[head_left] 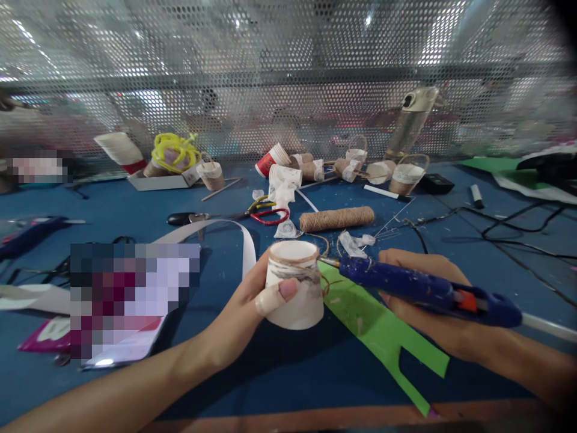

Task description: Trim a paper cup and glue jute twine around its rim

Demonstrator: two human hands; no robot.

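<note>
My left hand [252, 300] is closed around a white paper cup [295, 294] standing upside down on the blue table, thumb pressed on its side. Brown twine is wound round the cup's upper edge. My right hand [433, 300] grips a blue glue gun [428, 288] with an orange trigger. Its nozzle points left and sits right at the twine on the cup. A strip of green paper [378, 325] lies under the gun and beside the cup.
A spool of brown twine [336, 218], red-handled scissors [265, 215], a white paper strip [246, 240], several twine-wrapped cups [406, 175] and black cables [518, 225] lie further back. A perforated metal screen [288, 78] closes the far side. The table's wooden front edge [315, 416] is near me.
</note>
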